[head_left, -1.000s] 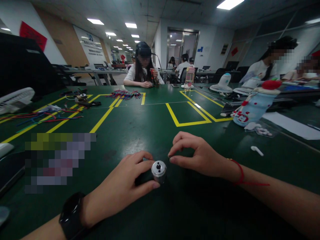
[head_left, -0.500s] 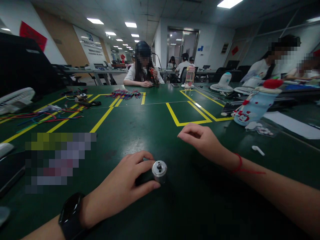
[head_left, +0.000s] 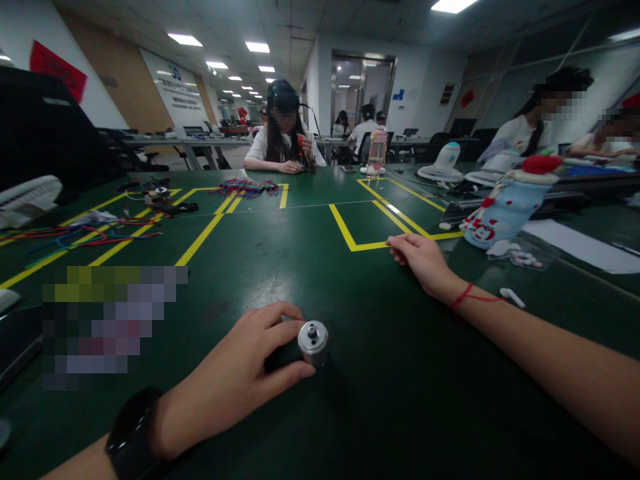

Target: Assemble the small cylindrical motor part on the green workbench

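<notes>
A small silvery cylindrical motor stands upright on the green tabletop, its short shaft pointing up. My left hand, with a black band on the wrist, grips the motor's side between thumb and fingers. Farther out and to the right, my right hand hovers beside the yellow tape lines. Its thumb and fingers are pressed together; anything between them is too small or hidden to make out. A red string circles the right wrist.
At the left lie loose coloured wires and a small assembly. A wire bundle lies farther back. To the right are a blue bottle, a white earbud and white paper. A person sits across the table.
My right hand has moved right and a little farther away, its fingers now pinched together. My left hand stays on the motor, which still stands on the table.
</notes>
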### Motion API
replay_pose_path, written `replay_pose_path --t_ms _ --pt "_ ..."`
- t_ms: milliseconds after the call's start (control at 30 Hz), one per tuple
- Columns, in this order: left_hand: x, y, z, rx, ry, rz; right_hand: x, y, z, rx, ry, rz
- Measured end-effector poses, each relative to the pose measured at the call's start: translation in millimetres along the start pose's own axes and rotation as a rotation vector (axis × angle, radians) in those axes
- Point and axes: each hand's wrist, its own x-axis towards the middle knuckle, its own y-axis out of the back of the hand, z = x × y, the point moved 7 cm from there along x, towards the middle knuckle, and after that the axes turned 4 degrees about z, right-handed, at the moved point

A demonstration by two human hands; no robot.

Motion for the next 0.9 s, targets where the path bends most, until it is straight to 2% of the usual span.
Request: replay_pose_path --t_ms 100,233,300,367,433,500,600,667,833,900 --pt "1 2.1 2 0.003 -0.002 0.007 -15 -14 -21 -0.063 0.066 -0.116" --pt "0 7.6 1 0.013 -0.005 0.030 -62 -56 -67 -0.098 0.192 -0.421" --pt "-3 8.3 -2 0.017 -0.010 0.037 -92 -76 -97 -0.078 0.386 -0.559" --pt "-6 7.2 -5 0.030 -0.021 0.050 -112 -87 -116 -0.060 0.467 -0.587" --pt "-8 5.7 -7 0.047 -0.033 0.066 -122 -91 -124 -0.067 0.486 -0.581" --pt "-7 5.0 -6 0.054 -0.043 0.074 -122 -90 -127 -0.052 0.467 -0.572" --pt "-6 7.2 -1 0.034 -0.034 0.055 -110 -78 -124 0.037 0.386 -0.524" --pt "-4 9.9 1 0.025 -0.019 0.040 -102 -70 -119 0.049 0.358 -0.537" --pt "4 5.0 4 0.021 -0.003 0.009 -106 -69 -91 -0.187 0.456 -0.848" --pt "9 -1.0 4 0.024 0.001 0.003 -108 -66 -81 -0.269 0.518 -0.893"
